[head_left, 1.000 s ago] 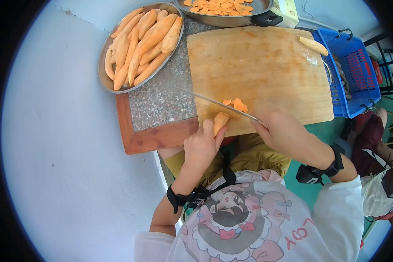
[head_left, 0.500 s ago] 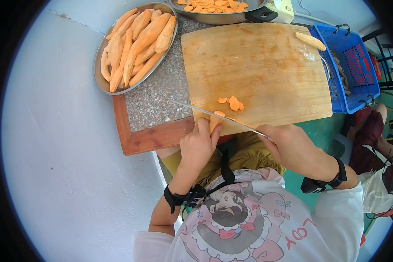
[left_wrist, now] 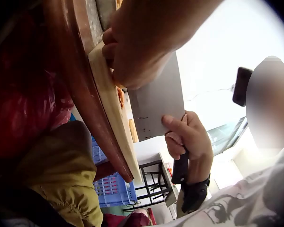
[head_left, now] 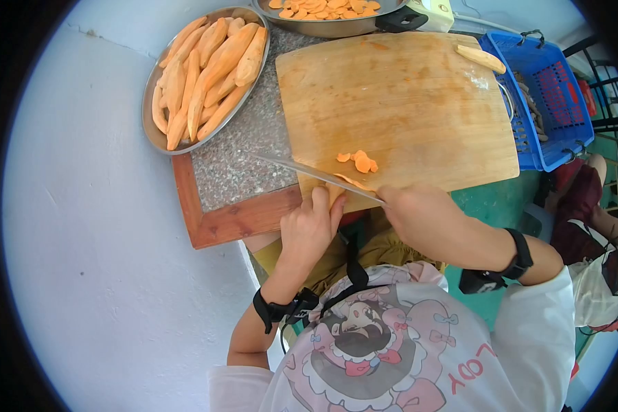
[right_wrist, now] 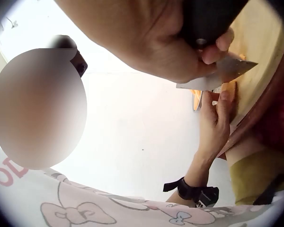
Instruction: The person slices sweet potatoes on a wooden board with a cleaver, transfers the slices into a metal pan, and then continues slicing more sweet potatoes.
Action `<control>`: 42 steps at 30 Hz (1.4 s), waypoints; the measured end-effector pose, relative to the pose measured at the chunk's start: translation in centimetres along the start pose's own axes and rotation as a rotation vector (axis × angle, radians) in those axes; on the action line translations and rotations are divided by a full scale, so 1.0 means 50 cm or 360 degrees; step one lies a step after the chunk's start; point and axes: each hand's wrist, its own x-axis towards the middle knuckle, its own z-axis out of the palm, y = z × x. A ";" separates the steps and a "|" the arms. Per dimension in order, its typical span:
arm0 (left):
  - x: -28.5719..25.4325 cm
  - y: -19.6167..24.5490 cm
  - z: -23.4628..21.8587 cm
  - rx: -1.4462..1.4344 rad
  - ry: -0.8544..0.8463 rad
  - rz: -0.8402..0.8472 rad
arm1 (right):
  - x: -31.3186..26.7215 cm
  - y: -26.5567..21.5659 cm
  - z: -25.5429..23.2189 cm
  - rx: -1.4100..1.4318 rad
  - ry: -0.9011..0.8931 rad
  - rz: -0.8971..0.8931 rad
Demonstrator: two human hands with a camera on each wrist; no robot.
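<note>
My left hand (head_left: pixel 307 223) grips a peeled orange sweet potato (head_left: pixel 334 194) at the near left edge of the wooden cutting board (head_left: pixel 398 103). In my right hand (head_left: pixel 419 209) is the black handle (left_wrist: pixel 180 168) of a cleaver (left_wrist: pixel 156 101). Its wide blade lies across the sweet potato in the head view, close to the left fingers, and points left past the board's edge. A thin orange piece (head_left: pixel 353 182) shows along the far side of the blade. Several cut slices (head_left: pixel 362 163) lie just beyond it on the board.
An oval metal tray (head_left: pixel 146 130) of peeled sweet potatoes stands left on the stone tabletop (head_left: pixel 237 165). Behind the board is a pan (head_left: pixel 329 27) of orange slices. One pale peeled root (head_left: pixel 481 58) lies at the far right corner, beside a blue basket (head_left: pixel 539 103).
The cleaver, first held beyond the sweet potato, has come back over it, then slid forward and left across it. A thin piece has appeared beside the blade. The left hand keeps its grip.
</note>
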 end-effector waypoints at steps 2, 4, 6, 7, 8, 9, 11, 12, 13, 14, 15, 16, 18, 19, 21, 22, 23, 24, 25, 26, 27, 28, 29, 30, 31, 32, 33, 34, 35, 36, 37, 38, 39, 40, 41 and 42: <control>0.000 -0.001 0.000 0.0037 0.0011 0.0006 | 0.018 -0.014 0.004 0.0002 0.0019 -0.0014; 0.001 -0.001 -0.001 -0.0048 -0.0008 -0.0074 | 0.028 -0.020 0.007 0.0012 0.0026 -0.0038; -0.002 -0.001 -0.002 -0.0012 -0.0006 -0.0080 | 0.035 -0.019 0.006 -0.0070 0.0078 -0.0018; -0.003 0.000 -0.001 0.0013 -0.0013 -0.0086 | 0.036 -0.012 0.004 -0.0077 0.0083 -0.0023; -0.003 0.003 -0.001 0.0014 0.0000 -0.0089 | 0.036 0.001 -0.001 -0.0058 0.0031 -0.0004; -0.004 0.005 0.000 0.0007 0.0026 -0.0108 | 0.034 0.011 -0.005 -0.0039 -0.0024 0.0014; -0.008 0.007 0.001 0.0002 0.0043 -0.0135 | 0.011 0.011 -0.017 0.0009 0.0058 -0.0004; -0.008 0.007 0.001 0.0011 0.0040 -0.0143 | -0.004 0.007 -0.023 0.0063 0.0148 -0.0008; -0.008 0.009 0.002 0.0018 0.0035 -0.0148 | -0.015 0.003 -0.030 0.0069 0.0145 -0.0003; -0.007 0.009 0.002 0.0015 0.0027 -0.0142 | -0.027 0.000 -0.037 0.0128 0.0105 0.0067; -0.007 0.006 0.001 0.0006 0.0016 -0.0140 | -0.036 0.000 -0.039 0.0183 0.0068 0.0138; -0.007 0.005 0.002 -0.0002 0.0004 -0.0141 | -0.044 0.000 -0.036 0.0186 0.0070 0.0145; -0.006 0.006 0.000 -0.0002 -0.0021 -0.0149 | -0.054 0.001 -0.028 0.0191 0.0078 0.0133; -0.007 0.005 -0.001 -0.0001 -0.0041 -0.0161 | -0.057 0.003 -0.023 0.0197 0.0078 0.0134; -0.007 0.005 0.000 -0.0005 -0.0030 -0.0153 | -0.058 0.007 -0.013 0.0184 0.0240 -0.0017; -0.007 0.006 0.000 -0.0010 -0.0015 -0.0147 | -0.059 0.008 -0.009 0.0186 0.0240 -0.0017; -0.006 0.006 0.000 -0.0009 -0.0016 -0.0148 | -0.060 0.009 -0.005 0.0143 0.0266 -0.0043; -0.006 0.006 0.000 -0.0006 -0.0016 -0.0154 | -0.060 0.010 -0.004 0.0100 0.0293 -0.0069; -0.006 0.007 0.000 -0.0004 -0.0018 -0.0160 | -0.060 0.009 -0.005 0.0102 0.0292 -0.0067; -0.005 0.008 -0.001 -0.0006 -0.0025 -0.0161 | -0.060 0.007 -0.008 0.0115 0.0238 -0.0041; -0.003 0.010 -0.003 -0.0007 -0.0029 -0.0164 | -0.060 0.006 -0.010 0.0126 0.0184 -0.0015; -0.003 0.010 -0.004 -0.0006 -0.0031 -0.0167 | -0.061 0.005 -0.010 0.0127 0.0182 -0.0012; -0.004 0.010 -0.003 -0.0007 -0.0033 -0.0168 | -0.063 0.004 -0.009 0.0104 0.0174 -0.0021; -0.005 0.008 -0.001 -0.0003 -0.0032 -0.0162 | -0.065 0.003 -0.008 0.0081 0.0167 -0.0029; -0.005 0.007 0.000 0.0001 -0.0033 -0.0155 | -0.065 0.002 -0.007 0.0082 0.0164 -0.0027; -0.006 0.008 -0.002 -0.0002 -0.0038 -0.0156 | -0.066 0.001 -0.006 0.0093 0.0184 -0.0037; -0.006 0.010 -0.005 -0.0027 -0.0090 -0.0184 | -0.067 0.001 -0.005 0.0104 0.0204 -0.0047; -0.005 0.011 -0.007 -0.0050 -0.0142 -0.0212 | -0.068 0.000 -0.005 0.0106 0.0200 -0.0043; -0.006 0.010 -0.006 -0.0052 -0.0145 -0.0213 | -0.069 -0.001 -0.006 0.0112 0.0200 -0.0040; -0.005 0.008 -0.004 -0.0035 -0.0089 -0.0170 | -0.070 -0.003 -0.007 0.0119 0.0200 -0.0037; -0.005 0.006 -0.002 -0.0018 -0.0032 -0.0127 | -0.071 -0.003 -0.008 0.0120 0.0197 -0.0034; -0.006 0.005 -0.001 -0.0020 -0.0035 -0.0127 | -0.071 -0.004 -0.008 0.0109 0.0189 -0.0025; -0.008 0.004 0.000 -0.0021 -0.0051 -0.0127 | -0.072 -0.005 -0.009 0.0098 0.0180 -0.0016; -0.009 0.003 0.000 -0.0021 -0.0068 -0.0127 | -0.072 -0.005 -0.009 0.0100 0.0176 -0.0014; -0.009 0.004 0.000 -0.0022 -0.0072 -0.0128 | -0.072 -0.005 -0.008 0.0109 0.0186 -0.0023; -0.009 0.006 -0.003 -0.0045 -0.0099 -0.0151 | -0.073 -0.005 -0.008 0.0117 0.0195 -0.0034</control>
